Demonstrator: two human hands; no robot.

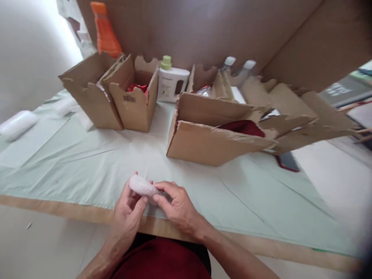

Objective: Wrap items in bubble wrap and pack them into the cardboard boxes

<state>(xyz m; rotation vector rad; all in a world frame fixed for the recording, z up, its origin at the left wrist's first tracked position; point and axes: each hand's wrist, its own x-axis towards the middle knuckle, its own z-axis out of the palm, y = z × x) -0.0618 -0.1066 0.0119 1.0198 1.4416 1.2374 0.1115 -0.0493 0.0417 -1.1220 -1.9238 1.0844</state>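
A small bundle in whitish bubble wrap (143, 186) is held between my two hands, just above the front part of the cloth-covered table (110, 170). What is inside the wrap cannot be made out. My left hand (128, 209) grips the bundle from the left, its thumb pressed on the near side and its fingers behind. At the right end, my right hand (177, 203) pinches the wrap between thumb and fingers.
Cardboard boxes stand behind: two at left (130, 110), a long one (200, 145) at centre right holding dark red cloth (244, 127). A white bottle (172, 83) with a green cap and an orange bottle (106, 35) are farther back. A clear wrapped roll (19, 124) lies far left.
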